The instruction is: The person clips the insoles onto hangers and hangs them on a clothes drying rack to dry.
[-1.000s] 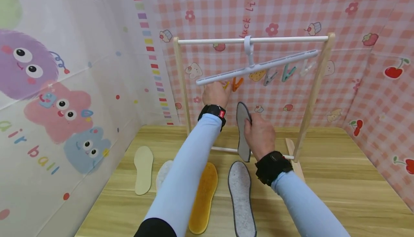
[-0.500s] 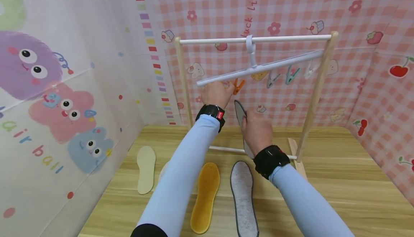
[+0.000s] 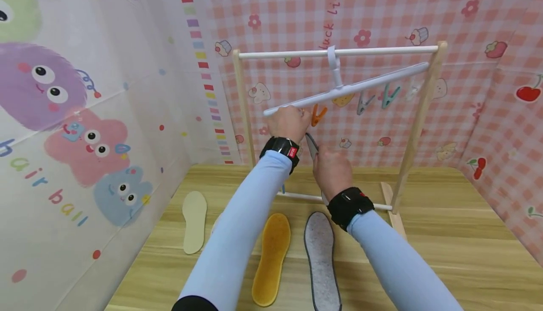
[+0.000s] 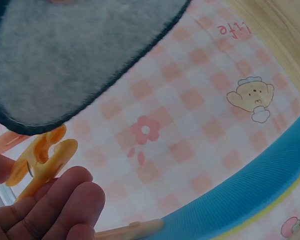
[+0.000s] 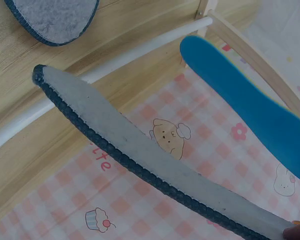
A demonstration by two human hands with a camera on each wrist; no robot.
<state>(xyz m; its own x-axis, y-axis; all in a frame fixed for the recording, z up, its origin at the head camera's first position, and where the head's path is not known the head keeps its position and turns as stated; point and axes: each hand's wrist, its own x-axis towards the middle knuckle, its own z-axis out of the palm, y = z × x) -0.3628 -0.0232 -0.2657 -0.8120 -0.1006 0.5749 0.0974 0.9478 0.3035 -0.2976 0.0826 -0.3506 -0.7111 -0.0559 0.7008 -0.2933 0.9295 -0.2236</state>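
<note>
My left hand (image 3: 288,122) pinches the yellow clip (image 4: 42,160) between thumb and fingers, below the low end of the hanger (image 3: 305,99); the clip's jaws appear slightly parted. My right hand (image 3: 333,169) grips the insole (image 5: 155,155), fingers closed about its upper part. The insole is in the air in front of the rack, its upper end just beside the clip; whether the two touch, I cannot tell.

Possible faults and causes:
1. Slip-off. If the clip bites only the dark trim (image 4: 90,97), the thick edge may work loose. Cause: shallow insertion.
2. Drop. If my right hand lets go before the clip bites, the insole may fall towards the second grey insole (image 3: 321,254) on the table (image 3: 458,254). Cause: early release.
3. Swing. The hanger already tilts down at my left; a downward pull could rock it on the rail (image 3: 382,51).
4. Knock. The blue insole (image 5: 250,105) is near my left hand; a wide sideways move could strike it.

Orientation: the insole's long axis is close to upright, its top leaning left towards the clip and its lower end pointing down towards the bottom bar (image 3: 301,196). The head view shows it nearly edge-on. Which end is toe, I cannot tell.
</note>
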